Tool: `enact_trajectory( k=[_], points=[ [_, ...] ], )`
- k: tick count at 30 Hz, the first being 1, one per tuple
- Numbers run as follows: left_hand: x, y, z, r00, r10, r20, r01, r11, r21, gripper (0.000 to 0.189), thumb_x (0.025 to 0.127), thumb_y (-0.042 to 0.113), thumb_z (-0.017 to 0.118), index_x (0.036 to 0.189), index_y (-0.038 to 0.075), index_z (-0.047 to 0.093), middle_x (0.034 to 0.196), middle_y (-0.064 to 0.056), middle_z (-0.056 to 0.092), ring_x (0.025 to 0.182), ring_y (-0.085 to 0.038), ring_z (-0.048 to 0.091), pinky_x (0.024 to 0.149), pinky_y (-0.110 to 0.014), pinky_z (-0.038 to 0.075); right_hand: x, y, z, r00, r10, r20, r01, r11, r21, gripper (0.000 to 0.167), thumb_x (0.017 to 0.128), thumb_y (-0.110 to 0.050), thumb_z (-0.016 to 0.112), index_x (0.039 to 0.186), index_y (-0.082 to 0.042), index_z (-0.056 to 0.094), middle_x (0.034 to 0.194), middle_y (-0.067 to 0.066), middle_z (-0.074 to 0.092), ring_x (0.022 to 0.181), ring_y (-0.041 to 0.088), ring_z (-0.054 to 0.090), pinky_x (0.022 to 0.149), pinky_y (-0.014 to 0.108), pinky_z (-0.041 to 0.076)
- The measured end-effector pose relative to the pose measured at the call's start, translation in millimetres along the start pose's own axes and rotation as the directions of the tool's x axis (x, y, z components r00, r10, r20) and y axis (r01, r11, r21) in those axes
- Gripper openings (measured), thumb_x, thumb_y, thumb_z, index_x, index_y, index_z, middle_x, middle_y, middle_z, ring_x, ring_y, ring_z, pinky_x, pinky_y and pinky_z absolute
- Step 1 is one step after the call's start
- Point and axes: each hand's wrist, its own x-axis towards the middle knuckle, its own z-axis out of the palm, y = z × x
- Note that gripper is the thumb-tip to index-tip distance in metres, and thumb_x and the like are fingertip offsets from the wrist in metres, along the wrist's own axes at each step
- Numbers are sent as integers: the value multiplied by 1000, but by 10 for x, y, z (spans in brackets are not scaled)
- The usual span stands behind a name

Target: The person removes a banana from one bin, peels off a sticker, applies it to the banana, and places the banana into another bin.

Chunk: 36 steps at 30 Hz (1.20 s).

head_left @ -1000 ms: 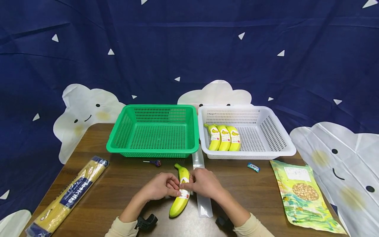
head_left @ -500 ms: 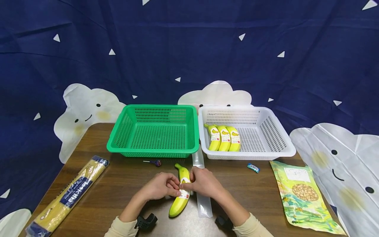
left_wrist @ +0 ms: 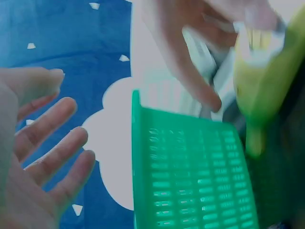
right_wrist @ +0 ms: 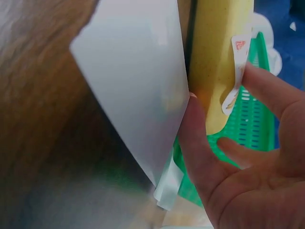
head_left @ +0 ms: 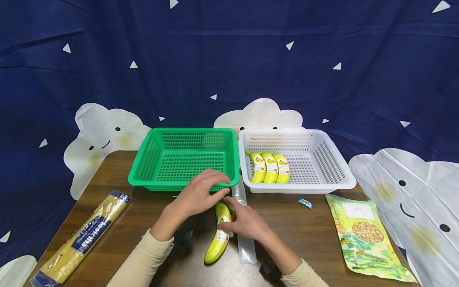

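Observation:
A yellow banana (head_left: 217, 245) with a white label (right_wrist: 234, 78) lies stem-end away from me on the brown table. My right hand (head_left: 248, 223) holds it from the right: the thumb touches the label, and in the right wrist view another finger presses the opposite side. Its forefinger stretches toward the stem end. My left hand (head_left: 201, 193) hovers ahead and to the left of the banana, fingers loosely spread and holding nothing, as the left wrist view confirms. It overlaps the front rim of the green basket (head_left: 184, 188) in the head view; whether they touch I cannot tell.
A pale translucent strip (head_left: 246, 249) runs beside the banana. Three labelled bananas (head_left: 270, 171) lie in the white basket (head_left: 305, 189). Packaged spaghetti (head_left: 84, 237) is at left. A small wrapped candy (head_left: 305, 203) and a green bag (head_left: 369, 243) lie right. A lollipop stick (head_left: 175, 196) shows behind my left hand.
My left hand has left the banana's label, rising forward toward the green basket with its fingers spreading. The right hand stays on the banana, its forefinger now reaching farther forward.

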Motion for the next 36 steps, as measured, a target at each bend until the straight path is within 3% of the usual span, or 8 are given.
enact_trajectory(
  k=[3,8,14,17,22,26,36],
  points=[
    [173,-105,33,998,65,23,-66,997,45,23,91,28,67,110,15,70,116,6,62,114,-13,51,98,-33,41,-2,0,-11,1000,-24,9,24,1000,-11,76,76,-49,76,139,-19,47,75,-6,60,64,10,56,56,32,45],
    [328,-236,139,992,33,118,-43,996,82,28,92,31,63,118,20,69,126,5,59,122,-14,45,99,-37,40,-8,19,-9,999,-27,29,27,1000,-5,68,78,-47,75,134,-17,53,73,-8,61,65,7,57,56,31,46],
    [437,-317,296,954,8,300,-52,989,137,38,100,39,46,133,26,59,145,8,45,136,-21,32,107,-41,31,-25,47,8,999,-8,36,8,1000,-3,67,78,-46,75,134,-16,54,73,-6,60,62,8,56,55,30,46],
    [471,-345,321,943,-5,333,-55,984,171,38,101,40,44,136,30,55,150,10,37,141,-24,24,112,-41,21,5,32,11,999,-26,28,26,1000,-3,68,79,-48,74,134,-14,54,75,-5,59,63,9,55,55,30,46],
    [480,-386,325,917,-36,398,-45,981,191,42,103,41,37,142,33,48,153,10,31,143,-25,17,114,-41,15,36,7,13,999,-25,35,24,1000,20,68,78,-47,75,135,-16,54,74,-5,61,62,8,57,54,30,47],
    [476,-414,352,910,-35,413,-49,980,191,42,103,41,35,143,33,46,153,9,31,143,-27,17,114,-43,16,27,21,-1,998,-34,47,32,999,44,68,78,-45,76,136,-17,54,75,-7,64,64,6,60,56,30,49],
    [463,-438,378,919,-37,393,-31,986,165,40,103,38,39,142,36,46,152,14,30,144,-25,17,112,-44,19,-67,79,-133,992,-9,128,-15,982,186,68,76,-30,76,139,-18,52,75,-2,66,64,13,64,60,35,51]
  ],
)
